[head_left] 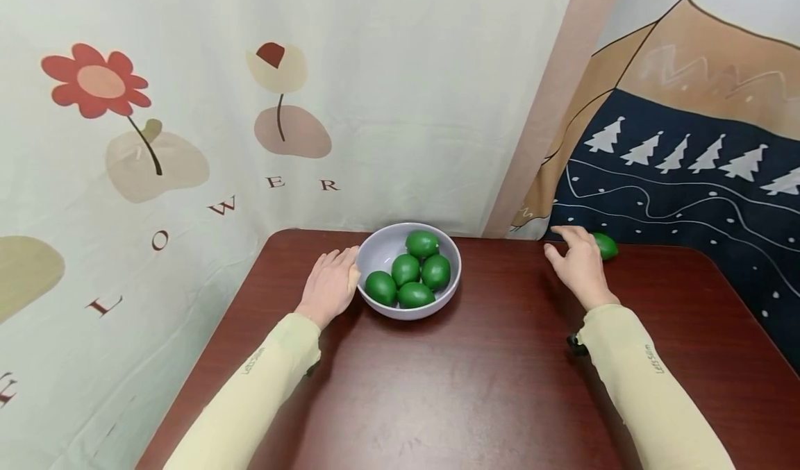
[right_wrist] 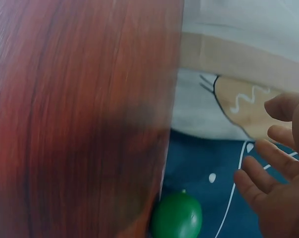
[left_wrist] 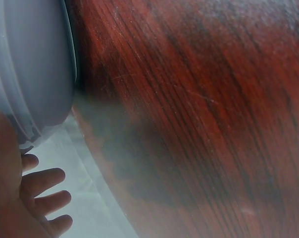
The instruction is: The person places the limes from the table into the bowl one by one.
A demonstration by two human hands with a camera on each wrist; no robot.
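Observation:
A pale lavender bowl (head_left: 381, 248) stands near the table's far edge, with several green limes (head_left: 405, 270) inside. My left hand (head_left: 329, 284) is at the bowl's left side, thumb side right at the rim. In the left wrist view, its fingers (left_wrist: 49, 179) extend loosely past the outer wall of the bowl (left_wrist: 38, 64). Farther right, my right hand (head_left: 578, 265) hovers over the table's back part with nothing in its grasp. Just beyond it lies a single lime (head_left: 605, 246), partly covered by the hand in the head view. The right wrist view shows that lime (right_wrist: 177, 216) apart from the spread fingers.
The dark red wooden table (head_left: 431, 387) ends at a hanging curtain (head_left: 406, 109) printed with flowers and letters. At the right, a dark blue cloth (head_left: 675, 192) with white trees hangs along the table edge.

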